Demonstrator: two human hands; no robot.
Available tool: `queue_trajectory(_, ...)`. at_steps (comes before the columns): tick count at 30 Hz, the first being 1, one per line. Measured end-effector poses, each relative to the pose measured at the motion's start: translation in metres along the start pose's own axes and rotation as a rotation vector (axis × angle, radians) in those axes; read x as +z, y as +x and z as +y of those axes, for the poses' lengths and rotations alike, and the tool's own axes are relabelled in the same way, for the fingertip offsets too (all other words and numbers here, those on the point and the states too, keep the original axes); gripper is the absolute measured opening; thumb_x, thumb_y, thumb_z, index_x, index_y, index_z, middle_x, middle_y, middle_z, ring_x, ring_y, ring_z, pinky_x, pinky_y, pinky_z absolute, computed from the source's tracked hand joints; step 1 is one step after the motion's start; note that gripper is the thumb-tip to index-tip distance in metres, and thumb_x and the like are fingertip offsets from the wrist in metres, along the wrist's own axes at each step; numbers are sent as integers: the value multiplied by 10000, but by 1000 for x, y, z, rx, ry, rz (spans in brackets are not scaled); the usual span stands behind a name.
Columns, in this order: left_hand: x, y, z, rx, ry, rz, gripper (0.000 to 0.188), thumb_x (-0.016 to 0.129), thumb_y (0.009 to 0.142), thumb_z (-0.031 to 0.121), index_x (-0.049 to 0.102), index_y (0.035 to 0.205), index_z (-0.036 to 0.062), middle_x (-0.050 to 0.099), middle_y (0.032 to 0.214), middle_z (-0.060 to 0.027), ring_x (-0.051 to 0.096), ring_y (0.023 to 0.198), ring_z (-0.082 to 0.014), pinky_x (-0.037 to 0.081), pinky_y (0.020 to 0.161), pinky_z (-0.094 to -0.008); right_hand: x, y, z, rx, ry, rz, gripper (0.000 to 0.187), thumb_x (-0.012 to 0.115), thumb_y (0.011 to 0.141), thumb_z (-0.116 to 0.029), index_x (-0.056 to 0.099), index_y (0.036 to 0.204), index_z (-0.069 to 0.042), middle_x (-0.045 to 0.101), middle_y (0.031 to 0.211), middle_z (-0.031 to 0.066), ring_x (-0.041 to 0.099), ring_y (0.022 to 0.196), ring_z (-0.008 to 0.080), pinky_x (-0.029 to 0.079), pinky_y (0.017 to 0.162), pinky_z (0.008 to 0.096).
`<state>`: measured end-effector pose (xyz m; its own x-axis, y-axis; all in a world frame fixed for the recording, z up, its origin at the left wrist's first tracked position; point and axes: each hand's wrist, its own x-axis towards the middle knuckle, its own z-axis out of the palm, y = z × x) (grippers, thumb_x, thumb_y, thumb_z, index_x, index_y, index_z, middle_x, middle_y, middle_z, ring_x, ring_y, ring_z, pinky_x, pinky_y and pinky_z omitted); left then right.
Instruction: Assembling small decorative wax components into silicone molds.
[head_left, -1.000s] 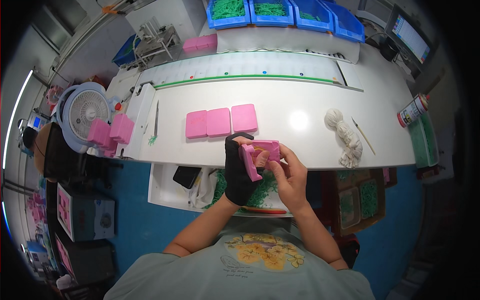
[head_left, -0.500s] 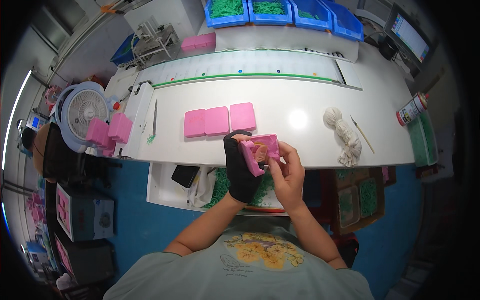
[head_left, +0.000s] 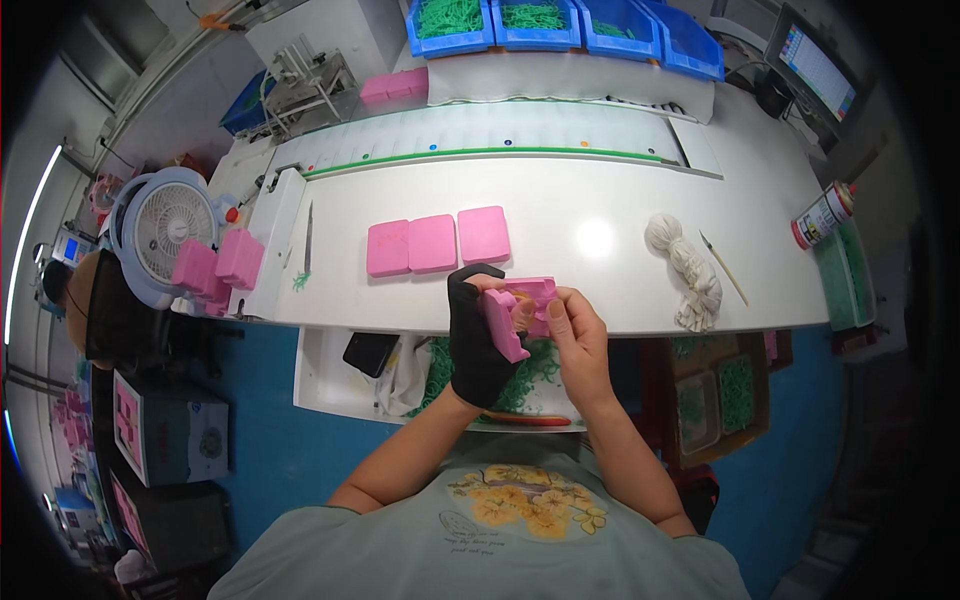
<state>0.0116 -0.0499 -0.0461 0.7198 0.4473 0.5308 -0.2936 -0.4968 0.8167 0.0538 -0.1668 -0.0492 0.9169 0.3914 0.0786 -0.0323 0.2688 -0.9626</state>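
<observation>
My left hand (head_left: 480, 335), in a black fingerless glove, grips a pink rubber mold (head_left: 504, 330) above the table's near edge. The mold is bent apart, and a small yellowish patch shows inside it. My left thumb presses into the gap. On the mold's right side, my bare right hand (head_left: 582, 345) pinches the edge between thumb and fingers. Beyond my hands, three similar pink blocks (head_left: 432, 243) lie flat in a row on the white table (head_left: 600, 285).
An open drawer (head_left: 318, 385) below holds green pieces and a black phone (head_left: 369, 353). A white cloth bundle (head_left: 690, 275) and a thin pointed tool (head_left: 725, 268) lie right; tweezers (head_left: 309, 240) lie left. Blue bins (head_left: 535, 42) stand behind, a fan (head_left: 172, 220) at left.
My right thumb has lifted and shifted on the mold's right edge. The mold has tilted slightly in my hands. Coloured dots on the strip behind have moved left.
</observation>
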Motion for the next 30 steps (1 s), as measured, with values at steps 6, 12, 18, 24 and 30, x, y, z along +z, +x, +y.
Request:
queue_trajectory(6, 0, -4, 7, -97, -104, -30, 311, 664, 893, 136, 441, 1089, 44, 474, 1009, -87, 483, 888, -164, 436, 803, -294, 3, -5, -3, -133, -344, 110, 213, 541, 988, -190, 601, 980, 14, 570, 707, 9, 469, 648, 53, 403, 583, 231)
queue_trajectory(12, 2, -6, 1, 135, -17, -64, 272, 622, 924, 130, 446, 1113, 45, 496, 1000, -86, 519, 910, -159, 455, 793, -281, 3, 0, 4, -148, -268, 124, 219, 580, 965, -207, 594, 942, 10, 560, 653, 17, 462, 579, 63, 384, 516, 252)
queue_trajectory(18, 5, -12, -9, -124, -229, -66, 274, 577, 949, 122, 450, 1178, 44, 526, 1076, -110, 538, 961, -176, 451, 849, -310, 8, -3, -5, -199, -368, 196, 226, 612, 947, -210, 585, 898, 9, 570, 651, 14, 490, 585, 64, 407, 520, 255)
queue_trajectory(24, -8, 20, -5, -64, -308, -386, 469, 740, 822, 180, 493, 1204, 69, 545, 1064, -92, 561, 989, -203, 466, 851, -338, -16, 17, 9, -39, -209, 170, 209, 630, 932, -192, 608, 906, 14, 585, 653, 23, 519, 589, 63, 428, 522, 250)
queue_trajectory(30, -24, 38, -18, -25, -15, -603, 665, 889, 622, 153, 456, 1121, 78, 542, 1086, -86, 553, 1016, -206, 467, 894, -315, -30, 20, -34, -139, -648, 142, 229, 663, 891, -181, 602, 979, 22, 610, 774, 69, 587, 707, 163, 479, 620, 309)
